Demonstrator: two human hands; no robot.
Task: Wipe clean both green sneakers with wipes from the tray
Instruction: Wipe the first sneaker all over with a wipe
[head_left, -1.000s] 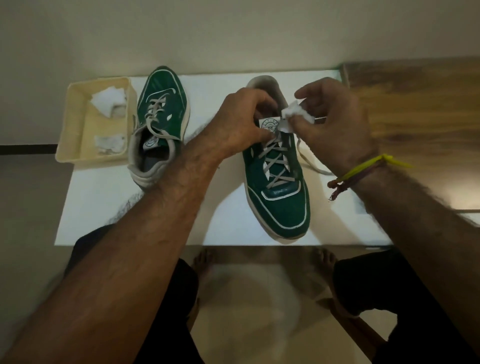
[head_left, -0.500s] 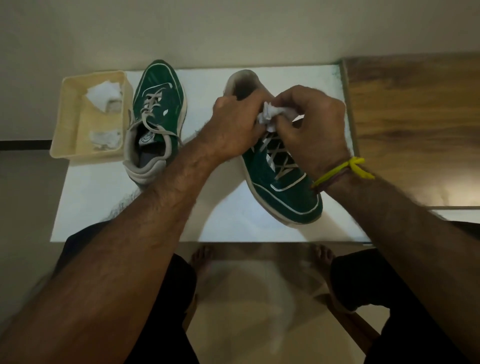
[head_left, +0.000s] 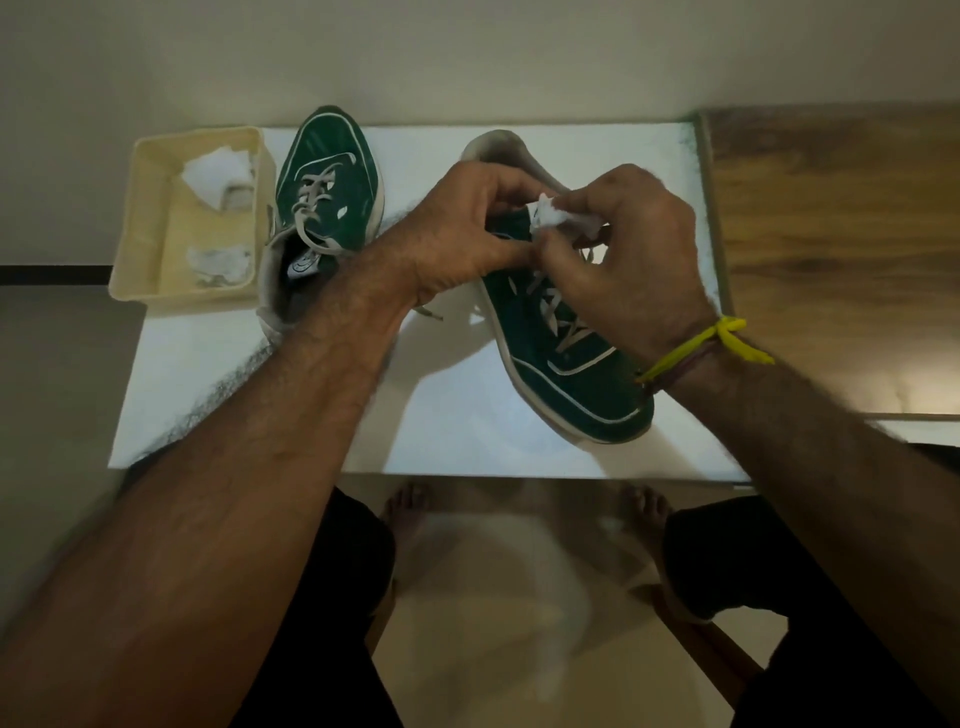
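Both hands meet over the right sneaker (head_left: 566, 358), w/ knuckles nearly touching. Left hand (head_left: 467, 234) has fingers curled round the shoe's tongue/collar area, gripping it. Right hand (head_left: 628, 244) pinches a crumpled white wipe (head_left: 553, 215) btwn thumb and fingers, wipe pressed against the upper by the tongue. Yellow band (head_left: 701, 345) on the right wrist.

Right sneaker lies on the white board (head_left: 457, 415), heel far, toe near and angled to the right; laces loose, one end trailing on the board to its left. Left sneaker (head_left: 322, 182) sits further left on the board, toe far, heel near, partly hidden by the left forearm, just beside the tray (head_left: 135, 223). Tray is cream, at the board's far-left corner, w/ two wipes in it: a whiter one (head_left: 215, 174) at the far end, a crumpled greyish one (head_left: 218, 262) at the near end. Wood surface (head_left: 831, 234) to the right of the board.
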